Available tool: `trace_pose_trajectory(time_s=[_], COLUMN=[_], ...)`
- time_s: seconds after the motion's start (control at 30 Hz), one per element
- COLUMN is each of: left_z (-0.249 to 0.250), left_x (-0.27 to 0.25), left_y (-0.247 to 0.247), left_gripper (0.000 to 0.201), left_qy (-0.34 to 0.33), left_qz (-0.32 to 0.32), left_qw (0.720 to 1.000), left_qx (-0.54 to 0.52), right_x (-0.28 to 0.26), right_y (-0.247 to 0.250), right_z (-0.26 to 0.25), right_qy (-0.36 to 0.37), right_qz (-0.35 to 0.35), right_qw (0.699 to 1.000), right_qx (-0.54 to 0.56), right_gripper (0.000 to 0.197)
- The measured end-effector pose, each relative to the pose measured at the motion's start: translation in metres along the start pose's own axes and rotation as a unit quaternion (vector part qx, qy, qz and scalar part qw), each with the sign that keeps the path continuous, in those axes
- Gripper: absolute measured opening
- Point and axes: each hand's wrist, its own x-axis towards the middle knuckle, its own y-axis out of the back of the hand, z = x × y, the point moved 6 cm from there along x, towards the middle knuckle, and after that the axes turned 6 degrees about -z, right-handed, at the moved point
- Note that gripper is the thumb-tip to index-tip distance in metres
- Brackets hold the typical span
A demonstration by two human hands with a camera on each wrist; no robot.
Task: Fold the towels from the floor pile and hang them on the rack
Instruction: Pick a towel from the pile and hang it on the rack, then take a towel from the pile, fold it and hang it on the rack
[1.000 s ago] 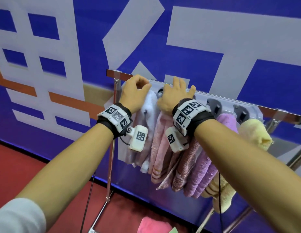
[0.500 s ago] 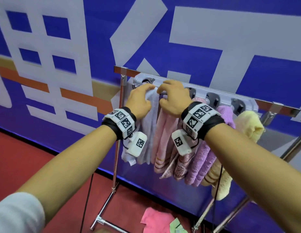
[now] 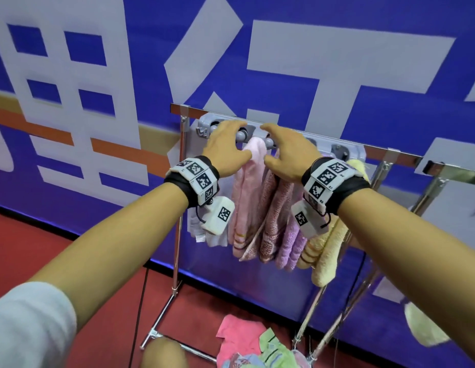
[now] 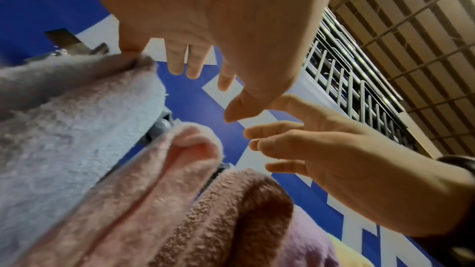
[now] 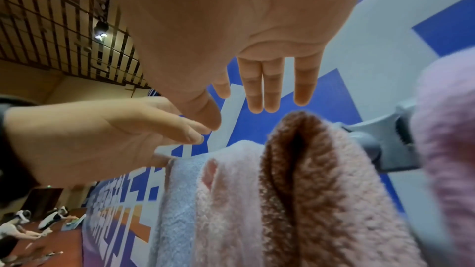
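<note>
A chrome rack carries a grey hook bar (image 3: 347, 151) hung with several folded towels: a pale blue one (image 3: 213, 239) at the left, then light pink (image 3: 247, 197), dusty pink (image 3: 273, 216), lilac (image 3: 290, 251) and yellow (image 3: 329, 251). My left hand (image 3: 227, 140) hovers over the pale blue towel (image 4: 64, 129) with relaxed fingers, and one fingertip (image 4: 129, 49) touches its top. My right hand (image 3: 282, 146) is held above the dusty pink towel (image 5: 308, 170), its fingers (image 5: 267, 92) straight and holding nothing. A pile of pink and green towels (image 3: 244, 343) lies on the floor under the rack.
A blue and white banner wall stands right behind the rack. A second chrome rail (image 3: 456, 176) with a pale yellow towel (image 3: 422, 330) is at the right. The rack's legs (image 3: 175, 261) meet the red floor, and my knee (image 3: 164, 351) shows at the bottom.
Both hands have come down from the top of the hook bar and spread open over the hanging towels. My head has tilted down, bringing the floor pile into view.
</note>
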Motion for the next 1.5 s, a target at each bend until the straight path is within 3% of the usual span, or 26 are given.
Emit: trace_pose_trajectory(time_s=[0.13,0.47,0.87,1.03,1.5], left_z=[0.035,0.099,0.128,0.113,0.059], left_x=[-0.01,-0.029,-0.077,-0.117,-0.184], left_y=[-0.019,-0.08,-0.174,-0.213,-0.329], left_gripper=[0.068,0.074,0.085,0.086,0.084], left_qy=[-0.01,-0.06,-0.102,-0.08,-0.024], left_qz=[-0.02,-0.105,-0.187,-0.201,-0.289], left_qw=[0.995,0.983,0.957,0.945,0.909], left_qx=[0.102,0.135,0.195,0.246,0.299], right_x=[-0.025,-0.083,-0.173,-0.217,-0.299], right_y=[0.01,0.033,0.029,0.003,-0.129], right_z=[0.014,0.067,0.153,0.191,0.256], right_qy=[-0.011,-0.075,-0.152,-0.161,-0.181], right_qz=[-0.013,-0.05,-0.098,-0.14,-0.234], right_qw=[0.999,0.989,0.974,0.964,0.953], right_qx=[-0.051,-0.116,-0.139,-0.161,-0.063], right_gripper=[0.065,0.066,0.076,0.086,0.089])
